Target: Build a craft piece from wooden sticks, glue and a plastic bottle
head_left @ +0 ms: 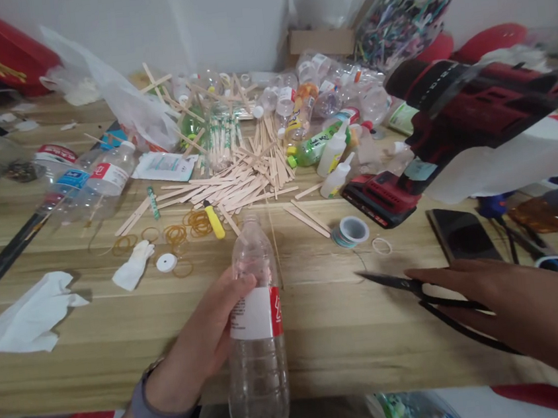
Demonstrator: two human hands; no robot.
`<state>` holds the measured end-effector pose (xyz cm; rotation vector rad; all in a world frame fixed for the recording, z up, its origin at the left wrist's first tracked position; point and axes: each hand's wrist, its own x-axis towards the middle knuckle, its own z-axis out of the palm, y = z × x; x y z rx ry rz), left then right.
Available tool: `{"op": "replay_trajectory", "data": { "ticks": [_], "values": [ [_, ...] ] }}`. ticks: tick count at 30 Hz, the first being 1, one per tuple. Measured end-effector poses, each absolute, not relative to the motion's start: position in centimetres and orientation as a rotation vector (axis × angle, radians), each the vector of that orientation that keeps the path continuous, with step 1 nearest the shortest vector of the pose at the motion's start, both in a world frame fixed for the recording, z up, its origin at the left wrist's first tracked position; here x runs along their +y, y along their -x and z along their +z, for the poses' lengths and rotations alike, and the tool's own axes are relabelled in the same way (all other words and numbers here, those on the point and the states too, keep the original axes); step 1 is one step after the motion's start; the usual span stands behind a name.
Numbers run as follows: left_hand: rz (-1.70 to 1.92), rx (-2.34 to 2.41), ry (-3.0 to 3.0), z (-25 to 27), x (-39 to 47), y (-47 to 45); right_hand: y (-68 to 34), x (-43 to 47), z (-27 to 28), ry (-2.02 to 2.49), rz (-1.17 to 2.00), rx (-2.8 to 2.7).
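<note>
My left hand (215, 315) is wrapped round a clear plastic bottle (258, 364) with a white and red label. The bottle has no cap and leans slightly at the table's front edge. At the right, my right hand (482, 294) holds black-handled scissors (417, 287) by their handles, blades pointing left just above or on the tabletop; which of the two I cannot tell. A spool of thread (350, 231) sits beyond the scissor tips, with a small pale ring (381, 245) beside it. A black phone (462, 235) lies just past my right hand.
A red and black cordless drill (430, 126) stands at the right. Loose wooden sticks (236, 180) and several plastic bottles (326, 91) crowd the back. Rubber bands (186, 229), a yellow-handled tool (214, 220) and crumpled tissue (31, 315) lie on the wooden table (333, 343).
</note>
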<state>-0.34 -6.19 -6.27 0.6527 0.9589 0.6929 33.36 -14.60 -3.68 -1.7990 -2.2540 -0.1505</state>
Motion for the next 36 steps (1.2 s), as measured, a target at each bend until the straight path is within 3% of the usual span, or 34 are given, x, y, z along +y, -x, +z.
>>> {"op": "replay_trajectory", "data": {
  "ticks": [4, 11, 20, 27, 36],
  "values": [
    [0.683, 0.977, -0.692, -6.3, -6.2, 0.3, -33.7, -14.2, -4.1, 1.7, -0.191, -2.539],
    [0.662, 1.018, -0.634, -6.6, -6.3, 0.5, -33.4, -14.0, -3.3, 1.83, -0.281, -2.412],
    [0.707, 0.954, -0.727, -5.9, -6.3, 0.4, -29.7, -13.5, -4.1, 1.716, 0.049, -2.184],
    [0.743, 0.911, -0.738, -4.5, -6.8, 0.0, -25.0, -12.6, -2.9, 1.545, -0.035, -2.241],
    [0.759, 0.872, -0.715, -4.1, -7.5, -1.1, -24.3, -13.4, -3.1, 1.568, -0.359, -2.447]
  ]
}}
